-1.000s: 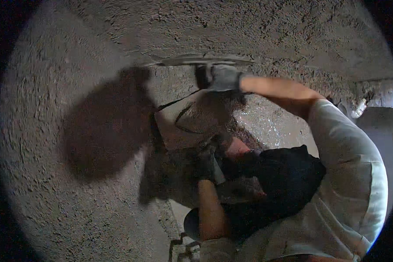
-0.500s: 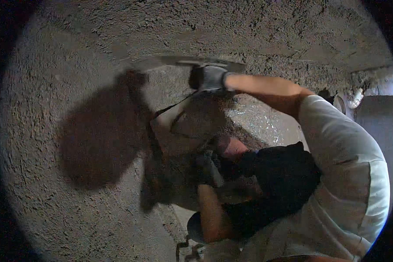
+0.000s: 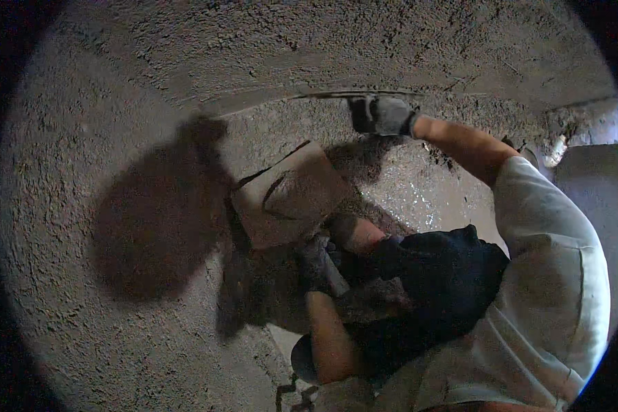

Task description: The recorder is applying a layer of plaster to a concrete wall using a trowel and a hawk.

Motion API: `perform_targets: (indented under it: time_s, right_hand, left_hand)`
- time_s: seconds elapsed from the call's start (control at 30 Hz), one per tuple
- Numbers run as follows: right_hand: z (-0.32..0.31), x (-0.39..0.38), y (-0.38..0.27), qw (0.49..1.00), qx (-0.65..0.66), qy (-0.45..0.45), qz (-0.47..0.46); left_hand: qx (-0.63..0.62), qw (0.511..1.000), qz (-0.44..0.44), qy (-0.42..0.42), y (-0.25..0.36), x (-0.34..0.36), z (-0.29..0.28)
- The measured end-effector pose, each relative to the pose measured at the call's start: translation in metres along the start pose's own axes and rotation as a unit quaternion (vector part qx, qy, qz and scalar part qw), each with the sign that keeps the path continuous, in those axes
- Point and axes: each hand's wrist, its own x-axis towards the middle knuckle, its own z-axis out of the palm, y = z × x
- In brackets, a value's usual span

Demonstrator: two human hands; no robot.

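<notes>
A person in a pale shirt works at a rough plastered wall (image 3: 117, 103). The gloved right hand (image 3: 381, 115) grips a trowel (image 3: 350, 96) pressed flat against the wall, high up. The gloved left hand (image 3: 316, 261) is closed on the handle of a square mortar board (image 3: 288, 196) held below the trowel.

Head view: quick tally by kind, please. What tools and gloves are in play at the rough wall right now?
Grey work gloves: 2, on the left hand and the right hand
Flat metal plastering trowel: 1, in the right hand's grip
Square mortar-smeared hawk board: 1, held by the left hand
Total: 4
</notes>
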Motion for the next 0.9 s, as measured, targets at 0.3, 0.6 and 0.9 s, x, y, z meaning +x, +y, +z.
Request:
perform_targets:
  time_s: [0.3,0.6,0.9]
  right_hand:
    - [-0.113,-0.006,-0.022,0.994,0.005,0.013,0.112]
    - [-0.086,0.022,-0.001,1.0,0.001,-0.015,0.018]
    - [-0.087,0.035,-0.034,0.993,-0.007,-0.044,0.107]
  left_hand:
    - [0.252,0.932,0.251,-0.073,0.04,-0.103,0.089]
    - [0.188,0.972,0.138,-0.031,0.06,-0.121,0.109]
    - [0.224,0.935,0.271,0.041,0.03,-0.083,0.095]
